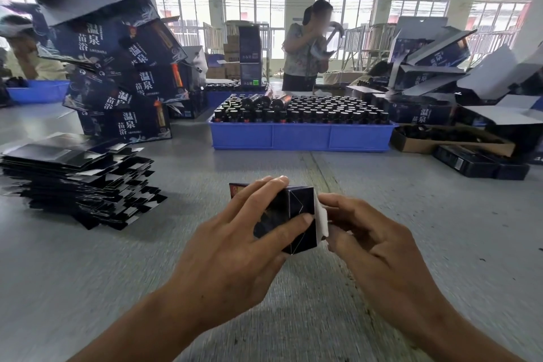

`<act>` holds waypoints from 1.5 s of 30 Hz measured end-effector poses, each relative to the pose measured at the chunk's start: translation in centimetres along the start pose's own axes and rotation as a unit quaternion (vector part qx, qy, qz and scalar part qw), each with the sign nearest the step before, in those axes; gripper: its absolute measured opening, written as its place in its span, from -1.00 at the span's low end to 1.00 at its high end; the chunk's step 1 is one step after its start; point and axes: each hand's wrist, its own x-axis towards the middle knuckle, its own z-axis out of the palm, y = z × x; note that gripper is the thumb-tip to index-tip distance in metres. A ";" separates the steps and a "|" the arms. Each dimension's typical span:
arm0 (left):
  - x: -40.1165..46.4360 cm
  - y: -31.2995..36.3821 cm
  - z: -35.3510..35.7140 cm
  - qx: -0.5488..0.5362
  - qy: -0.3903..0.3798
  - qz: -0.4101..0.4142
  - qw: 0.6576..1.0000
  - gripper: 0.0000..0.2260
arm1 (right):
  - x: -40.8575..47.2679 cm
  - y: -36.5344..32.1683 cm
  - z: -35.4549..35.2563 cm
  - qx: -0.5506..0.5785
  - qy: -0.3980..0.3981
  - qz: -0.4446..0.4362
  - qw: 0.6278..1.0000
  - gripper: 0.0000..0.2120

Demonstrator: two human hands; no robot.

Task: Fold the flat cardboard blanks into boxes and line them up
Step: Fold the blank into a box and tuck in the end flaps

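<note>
A small dark blue cardboard box [299, 214], partly folded, is held over the grey table in front of me. My left hand [244, 232] grips it, fingers over the top and thumb across its near face. My right hand [361, 232] pinches the white end flap [320, 220] on the box's right side. A thick pile of flat dark blanks [79, 179] lies on the table to the left. Behind it, several folded dark blue boxes [126, 88] with white lettering are stacked in a leaning tower.
A blue tray [299, 137] full of dark bottles stands across the middle of the table. Open boxes and a brown carton [452, 141] crowd the right side. Another blue bin [38, 91] sits far left. One person stands behind the tray, another at the far left.
</note>
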 end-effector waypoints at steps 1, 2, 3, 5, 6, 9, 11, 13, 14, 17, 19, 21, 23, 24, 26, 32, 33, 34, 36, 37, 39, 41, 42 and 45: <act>0.0 0.1 0.1 -0.010 0.004 -0.004 1.000 -0.50 | 0.1 -0.2 0.1 0.006 0.004 0.005 1.000 -0.69; -0.1 0.3 0.2 -0.021 0.010 -0.008 1.000 -0.51 | 0.1 -0.3 0.1 0.008 0.008 0.011 1.000 -0.72; -0.1 0.4 0.3 -0.031 0.016 -0.011 0.999 -0.52 | 0.1 -0.3 0.1 0.011 0.013 0.016 1.000 -0.72; -0.1 0.7 0.6 -0.051 0.025 -0.019 0.998 -0.49 | 0.1 -0.2 0.1 0.023 0.025 0.028 0.999 -0.72; -0.1 0.8 0.6 -0.063 0.028 -0.025 0.997 -0.46 | 0.2 -0.1 0.1 0.026 0.028 0.033 0.999 -0.72; 0.0 1.2 0.7 -0.084 0.038 -0.036 0.995 -0.40 | 0.4 0.1 0.1 0.025 0.028 0.044 0.998 -0.70; 0.2 1.3 0.6 -0.085 0.045 -0.040 0.995 -0.36 | 0.5 0.2 0.1 0.032 0.021 0.054 0.998 -0.72; 0.3 1.4 0.4 -0.085 0.048 -0.046 0.994 -0.34 | 0.5 0.2 0.0 0.047 0.016 0.058 0.997 -0.76; 0.3 1.4 0.4 -0.083 0.048 -0.048 0.994 -0.33 | 0.5 0.2 0.0 0.053 0.013 0.057 0.997 -0.77; 0.3 1.4 0.5 -0.075 0.049 -0.042 0.995 -0.34 | 0.5 0.1 0.0 0.057 0.014 0.056 0.997 -0.78; 0.4 1.5 0.6 -0.072 0.054 -0.037 0.995 -0.35 | 0.5 0.1 0.0 0.057 0.017 0.057 0.997 -0.78; 0.4 1.5 0.6 -0.070 0.056 -0.033 0.995 -0.36 | 0.5 0.1 0.0 0.053 0.018 0.057 0.997 -0.78; 0.4 1.5 0.7 -0.069 0.056 -0.031 0.996 -0.37 | 0.5 0.1 0.0 0.054 0.017 0.057 0.997 -0.78; 0.4 1.5 0.7 -0.070 0.056 -0.031 0.996 -0.37 | 0.5 0.1 0.0 0.056 0.018 0.057 0.997 -0.79; 0.4 1.5 0.7 -0.072 0.058 -0.030 0.995 -0.38 | 0.5 0.1 0.1 0.058 0.024 0.058 0.996 -0.82; 0.4 1.6 0.6 -0.075 0.057 -0.030 0.995 -0.38 | 0.3 -0.1 0.2 0.040 0.040 0.051 0.997 -0.92; 0.5 1.6 0.6 -0.073 0.057 -0.030 0.995 -0.39 | 0.3 -0.1 0.3 0.035 0.043 0.048 0.997 -0.90; 0.5 1.7 0.6 -0.071 0.057 -0.029 0.995 -0.39 | 0.2 -0.1 0.3 0.031 0.045 0.047 0.997 -0.88; 0.6 1.7 0.5 -0.070 0.057 -0.029 0.995 -0.39 | 0.2 -0.2 0.3 0.020 0.049 0.048 0.997 -0.90; 0.6 1.8 0.5 -0.071 0.057 -0.029 0.995 -0.39 | 0.2 -0.3 0.3 0.015 0.050 0.049 0.997 -0.90; 0.6 1.8 0.6 -0.071 0.057 -0.028 0.995 -0.39 | 0.2 -0.4 0.4 0.003 0.054 0.047 0.997 -0.90; 0.6 1.8 0.6 -0.073 0.056 -0.027 0.995 -0.39 | 0.1 -0.5 0.4 -0.006 0.065 0.042 0.997 -0.91; 0.6 1.8 0.6 -0.075 0.055 -0.027 0.995 -0.38 | 0.0 -0.5 0.5 -0.005 0.071 0.040 0.997 -0.91; 0.6 1.7 0.5 -0.080 0.056 -0.026 0.995 -0.38 | 0.0 -0.5 0.5 0.000 0.077 0.038 0.996 -0.91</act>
